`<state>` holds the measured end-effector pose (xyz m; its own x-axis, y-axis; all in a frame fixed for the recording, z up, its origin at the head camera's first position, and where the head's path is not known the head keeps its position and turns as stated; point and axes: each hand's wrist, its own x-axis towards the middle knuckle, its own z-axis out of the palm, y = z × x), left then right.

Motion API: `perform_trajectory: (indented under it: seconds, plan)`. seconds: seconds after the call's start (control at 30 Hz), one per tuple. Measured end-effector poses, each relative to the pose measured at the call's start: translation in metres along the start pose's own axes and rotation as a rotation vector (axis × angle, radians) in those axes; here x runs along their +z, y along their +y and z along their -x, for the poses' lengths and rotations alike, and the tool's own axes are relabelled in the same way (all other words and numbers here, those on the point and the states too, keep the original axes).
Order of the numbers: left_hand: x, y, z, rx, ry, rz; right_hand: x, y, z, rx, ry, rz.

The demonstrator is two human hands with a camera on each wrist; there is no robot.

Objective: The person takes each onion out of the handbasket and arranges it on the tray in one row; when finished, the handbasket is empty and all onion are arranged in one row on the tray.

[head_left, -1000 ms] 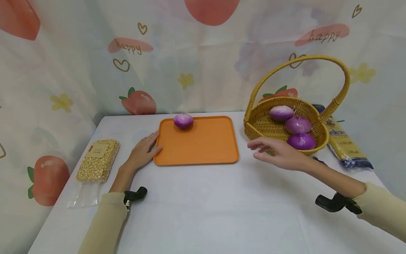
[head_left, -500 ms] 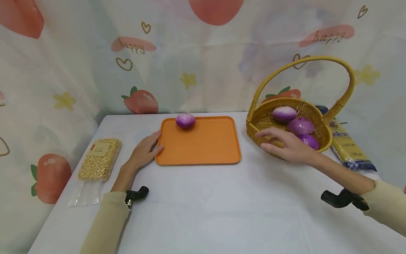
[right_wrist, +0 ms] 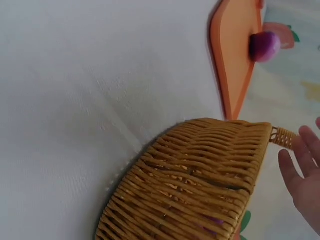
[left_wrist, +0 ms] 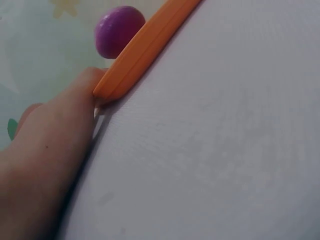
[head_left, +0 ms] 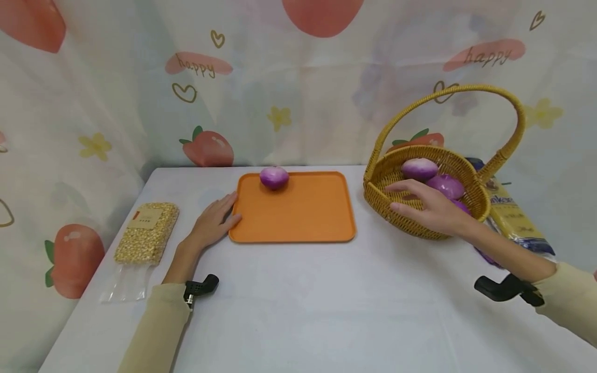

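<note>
My left hand [head_left: 211, 224] rests at the left edge of an orange tray [head_left: 308, 210], its fingers and thumb relaxed along the rim. One purple onion [head_left: 274, 177] sits at the tray's back left; the left wrist view also has this onion [left_wrist: 118, 31] beyond the tray's side. Over the front rim of a yellow wicker basket [head_left: 387, 207] hovers my right hand [head_left: 431, 207], fingers spread and nothing between them. Inside the basket lie a pale purple onion [head_left: 419, 169], another onion [head_left: 446, 186] and a third, mostly hidden behind the hand. The right wrist view shows the hand [right_wrist: 307, 175] just above the basket's rim.
A clear bag of yellow kernels [head_left: 148, 233] lies at the table's left. Behind the basket at the right is a yellow and blue package [head_left: 513, 215]. The basket's tall handle [head_left: 485, 89] arches above it. A printed curtain [head_left: 317, 103] hangs behind the white table [head_left: 298, 300].
My right hand has moved right and slightly away from me, from beside the basket's front left to over its rim. The left hand stays at the tray. The view has shifted slightly.
</note>
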<state>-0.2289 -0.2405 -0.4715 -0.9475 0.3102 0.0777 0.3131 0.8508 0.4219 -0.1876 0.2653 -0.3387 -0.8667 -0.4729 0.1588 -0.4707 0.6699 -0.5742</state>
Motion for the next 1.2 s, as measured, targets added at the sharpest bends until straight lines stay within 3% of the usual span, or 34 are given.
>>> perform_trajectory:
  seconds: [0.17,0.4,0.5,0.8,0.97,1.2]
  plan:
    - [-0.001,0.002,0.001,-0.002,-0.005,0.007,-0.008,0.006,-0.001,0.051,-0.01,0.026]
    - [0.001,0.0,0.002,-0.012,-0.004,0.015,-0.022,0.034,-0.014,-0.002,0.039,0.051]
    - [0.001,0.001,0.003,-0.016,-0.006,0.024,-0.028,0.045,-0.017,0.031,0.041,0.078]
    - [0.0,0.001,0.003,-0.029,-0.013,0.023,-0.046,0.065,-0.03,0.18,-0.026,0.127]
    - [-0.001,0.002,0.002,-0.026,-0.014,0.022,-0.054,0.08,-0.045,0.21,-0.058,0.188]
    - [0.0,0.001,0.003,-0.026,-0.02,0.019,-0.063,0.095,-0.062,0.235,-0.146,0.174]
